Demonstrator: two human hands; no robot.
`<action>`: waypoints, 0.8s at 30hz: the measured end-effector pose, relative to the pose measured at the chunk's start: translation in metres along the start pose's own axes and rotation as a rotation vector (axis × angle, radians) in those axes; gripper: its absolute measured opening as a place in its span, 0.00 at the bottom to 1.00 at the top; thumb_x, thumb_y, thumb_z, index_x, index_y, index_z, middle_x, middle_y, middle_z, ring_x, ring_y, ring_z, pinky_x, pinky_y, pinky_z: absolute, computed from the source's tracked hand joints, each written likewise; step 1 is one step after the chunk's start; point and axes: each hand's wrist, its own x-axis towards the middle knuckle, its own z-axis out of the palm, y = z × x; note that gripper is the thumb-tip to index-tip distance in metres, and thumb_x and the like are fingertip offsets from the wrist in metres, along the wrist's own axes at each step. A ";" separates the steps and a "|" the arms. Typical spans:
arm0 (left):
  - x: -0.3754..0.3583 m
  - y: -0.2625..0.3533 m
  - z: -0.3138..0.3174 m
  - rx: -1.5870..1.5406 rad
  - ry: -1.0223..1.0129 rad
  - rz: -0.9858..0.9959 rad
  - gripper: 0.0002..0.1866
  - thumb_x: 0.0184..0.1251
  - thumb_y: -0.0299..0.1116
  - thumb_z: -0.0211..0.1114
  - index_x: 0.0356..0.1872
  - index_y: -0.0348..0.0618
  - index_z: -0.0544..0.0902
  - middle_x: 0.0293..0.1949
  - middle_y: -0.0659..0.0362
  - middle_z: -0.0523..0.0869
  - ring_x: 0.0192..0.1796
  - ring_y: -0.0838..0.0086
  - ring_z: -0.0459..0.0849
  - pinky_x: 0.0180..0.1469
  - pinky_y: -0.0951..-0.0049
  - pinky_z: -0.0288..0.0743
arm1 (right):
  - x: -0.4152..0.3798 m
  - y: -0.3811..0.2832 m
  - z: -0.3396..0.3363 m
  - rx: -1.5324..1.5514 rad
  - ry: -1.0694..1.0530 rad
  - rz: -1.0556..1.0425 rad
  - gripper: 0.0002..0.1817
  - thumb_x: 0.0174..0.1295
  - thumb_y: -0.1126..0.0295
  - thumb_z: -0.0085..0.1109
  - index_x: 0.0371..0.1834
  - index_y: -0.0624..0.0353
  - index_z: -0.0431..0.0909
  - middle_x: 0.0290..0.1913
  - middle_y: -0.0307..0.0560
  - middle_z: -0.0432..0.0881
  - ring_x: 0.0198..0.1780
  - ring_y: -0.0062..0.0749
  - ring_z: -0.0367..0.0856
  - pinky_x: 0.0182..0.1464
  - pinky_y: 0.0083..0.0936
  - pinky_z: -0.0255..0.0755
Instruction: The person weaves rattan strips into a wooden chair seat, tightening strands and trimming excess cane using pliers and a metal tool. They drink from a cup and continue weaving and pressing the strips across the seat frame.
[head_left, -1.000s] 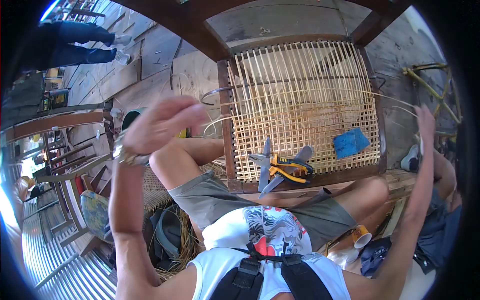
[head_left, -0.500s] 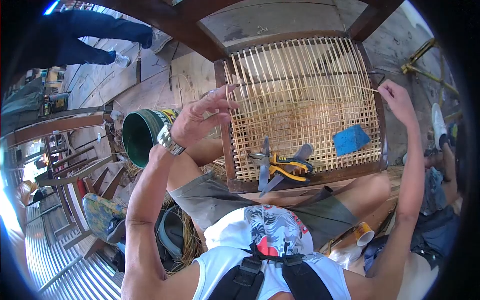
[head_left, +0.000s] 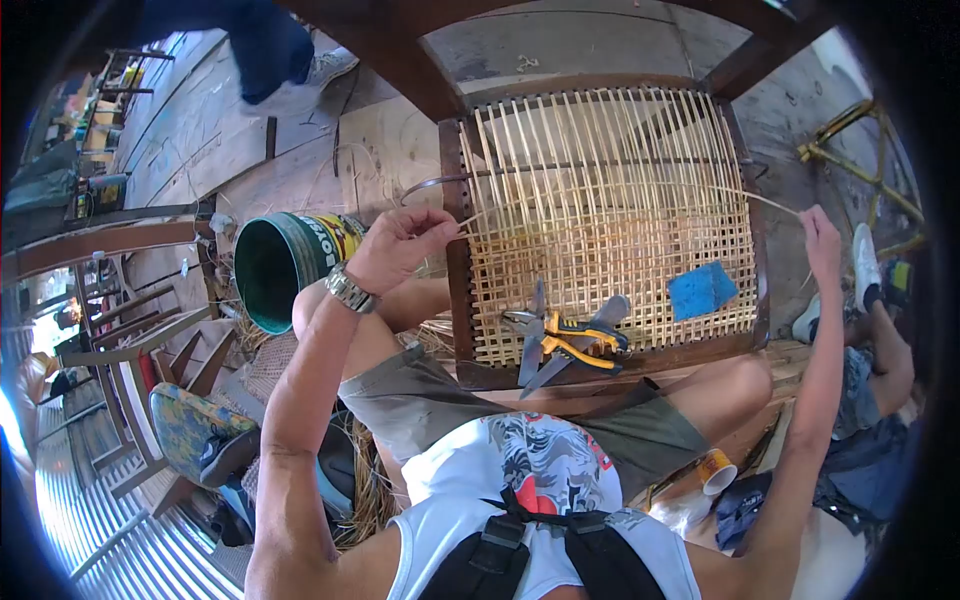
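Note:
A chair seat frame of dark wood (head_left: 457, 300) lies before me, strung with pale rattan strips (head_left: 560, 130) and closely woven in its nearer half. My left hand (head_left: 408, 243) is at the frame's left edge, fingers pinched on one end of a rattan strip (head_left: 600, 184). That strip bows across the seat to my right hand (head_left: 820, 240), closed on its other end beyond the right edge. A thin dark rod (head_left: 430, 183) passes through the upright strips. On the weave rest yellow-and-black pliers (head_left: 575, 340), flat metal blades (head_left: 545, 374) and a blue sponge-like block (head_left: 702, 291).
A green bucket (head_left: 262, 275) lies tipped left of my knee. Chair legs rise beyond the seat. At upper left is another person's leg (head_left: 268, 50); another seated person's leg (head_left: 885, 345) is at right. A yellow cup (head_left: 716, 470) lies near my right thigh.
My left hand has closed on the strip's end and moved slightly down. My right hand has moved outward and down, with the strip now bowed across the seat. The person at upper left has moved.

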 end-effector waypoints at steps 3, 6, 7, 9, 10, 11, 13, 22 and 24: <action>0.001 -0.011 0.001 -0.008 0.024 -0.042 0.14 0.75 0.38 0.67 0.49 0.37 0.87 0.37 0.66 0.88 0.38 0.86 0.80 0.43 0.81 0.75 | -0.001 -0.008 -0.012 -0.029 -0.073 0.024 0.14 0.74 0.64 0.55 0.35 0.64 0.70 0.29 0.59 0.71 0.31 0.53 0.71 0.38 0.38 0.69; 0.000 -0.002 0.005 -0.085 0.040 -0.066 0.15 0.76 0.38 0.65 0.51 0.36 0.85 0.39 0.63 0.88 0.38 0.86 0.80 0.43 0.81 0.76 | -0.004 -0.010 -0.021 -0.051 -0.174 0.067 0.14 0.74 0.64 0.54 0.35 0.64 0.70 0.29 0.59 0.71 0.31 0.54 0.71 0.38 0.38 0.68; -0.004 0.002 0.006 -0.198 0.046 -0.126 0.16 0.77 0.38 0.64 0.54 0.35 0.83 0.40 0.61 0.88 0.38 0.85 0.80 0.43 0.81 0.76 | -0.004 -0.010 -0.019 -0.034 -0.221 0.070 0.14 0.74 0.64 0.54 0.35 0.65 0.69 0.29 0.60 0.70 0.31 0.55 0.71 0.38 0.39 0.68; -0.014 -0.003 0.009 -0.376 0.193 -0.068 0.15 0.78 0.37 0.63 0.55 0.36 0.82 0.41 0.59 0.88 0.37 0.84 0.81 0.42 0.81 0.77 | -0.007 -0.003 -0.017 -0.045 -0.236 0.069 0.14 0.73 0.64 0.55 0.35 0.65 0.70 0.27 0.58 0.71 0.30 0.51 0.72 0.37 0.38 0.68; -0.020 -0.007 0.011 -0.551 0.332 -0.017 0.14 0.78 0.36 0.62 0.56 0.37 0.80 0.42 0.57 0.88 0.37 0.83 0.81 0.41 0.81 0.77 | -0.009 -0.001 -0.017 -0.055 -0.260 0.077 0.14 0.73 0.65 0.55 0.35 0.65 0.71 0.26 0.56 0.72 0.29 0.47 0.73 0.37 0.37 0.68; -0.027 -0.012 0.012 -0.558 0.341 -0.013 0.14 0.78 0.36 0.62 0.56 0.37 0.80 0.42 0.57 0.88 0.37 0.83 0.81 0.41 0.81 0.77 | -0.012 0.000 -0.017 -0.059 -0.259 0.066 0.14 0.73 0.65 0.55 0.35 0.65 0.71 0.26 0.56 0.72 0.29 0.47 0.73 0.37 0.37 0.68; -0.042 -0.023 0.013 -0.834 0.504 -0.015 0.11 0.77 0.32 0.62 0.54 0.40 0.79 0.43 0.55 0.88 0.38 0.80 0.83 0.41 0.79 0.79 | -0.016 0.003 -0.018 0.018 -0.311 0.119 0.13 0.73 0.65 0.55 0.34 0.64 0.72 0.23 0.51 0.73 0.27 0.38 0.74 0.35 0.35 0.69; -0.044 -0.030 0.066 -0.851 0.639 0.019 0.12 0.71 0.31 0.71 0.49 0.38 0.81 0.39 0.62 0.87 0.33 0.82 0.84 0.36 0.83 0.79 | -0.016 -0.024 -0.020 0.060 -0.390 0.278 0.09 0.74 0.66 0.53 0.40 0.60 0.77 0.27 0.39 0.77 0.22 0.21 0.73 0.27 0.24 0.68; -0.036 -0.033 0.064 -0.728 0.617 -0.019 0.12 0.70 0.34 0.73 0.47 0.38 0.83 0.35 0.67 0.86 0.32 0.87 0.79 0.34 0.85 0.73 | -0.014 -0.026 -0.020 0.064 -0.386 0.263 0.09 0.74 0.66 0.52 0.41 0.60 0.77 0.27 0.39 0.78 0.21 0.21 0.73 0.25 0.23 0.68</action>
